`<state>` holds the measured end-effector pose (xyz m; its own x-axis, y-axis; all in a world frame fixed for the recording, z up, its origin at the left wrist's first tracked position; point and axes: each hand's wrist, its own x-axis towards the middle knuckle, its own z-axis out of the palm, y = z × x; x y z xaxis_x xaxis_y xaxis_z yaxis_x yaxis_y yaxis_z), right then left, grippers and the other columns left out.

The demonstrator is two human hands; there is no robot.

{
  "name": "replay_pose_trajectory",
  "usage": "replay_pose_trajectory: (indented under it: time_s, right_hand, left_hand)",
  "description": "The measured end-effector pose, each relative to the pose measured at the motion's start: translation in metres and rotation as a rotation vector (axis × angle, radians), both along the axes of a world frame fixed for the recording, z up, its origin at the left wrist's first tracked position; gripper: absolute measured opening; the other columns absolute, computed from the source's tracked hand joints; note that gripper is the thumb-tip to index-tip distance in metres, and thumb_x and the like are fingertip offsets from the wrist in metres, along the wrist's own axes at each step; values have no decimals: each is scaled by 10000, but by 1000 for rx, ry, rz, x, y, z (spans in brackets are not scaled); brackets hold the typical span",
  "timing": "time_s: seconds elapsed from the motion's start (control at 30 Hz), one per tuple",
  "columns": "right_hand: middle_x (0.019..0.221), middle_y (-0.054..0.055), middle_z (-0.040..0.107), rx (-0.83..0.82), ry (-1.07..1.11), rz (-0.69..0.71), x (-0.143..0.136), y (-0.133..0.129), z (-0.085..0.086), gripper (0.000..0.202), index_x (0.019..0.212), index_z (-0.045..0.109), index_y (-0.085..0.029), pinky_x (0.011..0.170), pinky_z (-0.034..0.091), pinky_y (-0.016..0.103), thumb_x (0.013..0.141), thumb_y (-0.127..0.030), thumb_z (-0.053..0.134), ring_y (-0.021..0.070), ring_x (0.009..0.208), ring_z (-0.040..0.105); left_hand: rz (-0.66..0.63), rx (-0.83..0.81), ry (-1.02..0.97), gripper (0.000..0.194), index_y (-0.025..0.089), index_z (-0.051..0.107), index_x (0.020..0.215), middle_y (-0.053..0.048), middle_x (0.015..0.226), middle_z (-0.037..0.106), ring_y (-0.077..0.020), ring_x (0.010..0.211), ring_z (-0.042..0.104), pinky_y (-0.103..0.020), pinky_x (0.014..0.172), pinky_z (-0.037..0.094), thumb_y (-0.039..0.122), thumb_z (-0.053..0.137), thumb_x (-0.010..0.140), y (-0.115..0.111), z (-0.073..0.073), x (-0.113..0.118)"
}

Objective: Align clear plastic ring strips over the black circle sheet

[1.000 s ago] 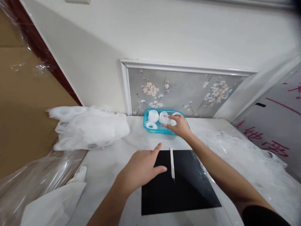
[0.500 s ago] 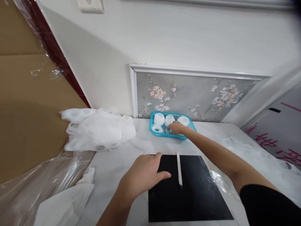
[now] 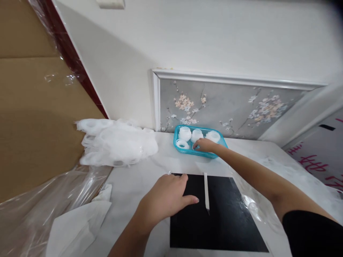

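My left hand (image 3: 167,196) rests at the left edge of a black mat (image 3: 217,232), thumb stretched out over it and holding nothing. A slim white craft knife (image 3: 206,192) with a pointed tip lies on the mat, right of that thumb. My right hand (image 3: 205,145) reaches into a blue plastic basket (image 3: 184,151) at the back of the table. Its fingers are pinched at a white ring, mostly hidden by the hand. Around it in the basket are stacks of white rings (image 3: 185,134) and a flatter ring pile (image 3: 182,144).
A heap of white translucent ringed sheets (image 3: 118,144) lies back left. Clear plastic film (image 3: 66,196) and white sheeting (image 3: 77,228) are at front left, beside a cardboard panel (image 3: 34,125). More translucent material (image 3: 289,178) covers the right side. The wall (image 3: 187,43) stands behind the basket.
The view has shifted slightly, so most things sit a little further right and higher. Both hands keep nearly the same places, the right one still in the basket.
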<state>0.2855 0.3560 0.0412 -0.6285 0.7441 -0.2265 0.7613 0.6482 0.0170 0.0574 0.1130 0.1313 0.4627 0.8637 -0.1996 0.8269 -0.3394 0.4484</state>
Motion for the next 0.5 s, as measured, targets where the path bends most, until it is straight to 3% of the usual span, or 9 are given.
replay_pose_trajectory:
  time_s: [0.17, 0.33, 0.5]
  right_hand:
    - [986, 66, 719, 41, -57, 10, -1, -1, 3, 245, 1005, 727, -288, 856, 389, 355, 811, -279, 577, 281, 1021, 591]
    - [918, 95, 719, 54, -96, 8, -2, -5, 6, 278, 1020, 726, -312, 863, 374, 410, 802, -219, 581, 305, 1011, 587]
    - [862, 80, 726, 83, -53, -28, 2, -10, 19, 250, 910, 754, -312, 826, 421, 387, 803, -168, 580, 285, 966, 620]
  left_hand:
    - [27, 33, 7, 571, 163, 561, 1165, -132, 1046, 669, -330, 980, 619, -424, 799, 483, 611, 489, 818, 1, -2, -5]
    - [53, 44, -8, 579, 189, 556, 1164, -104, 985, 676, -300, 920, 630, -363, 741, 464, 644, 456, 819, 1, 0, -12]
    - [147, 45, -73, 610, 233, 535, 1240, -62, 940, 674, -264, 886, 626, -336, 737, 449, 660, 443, 814, 6, 3, -39]
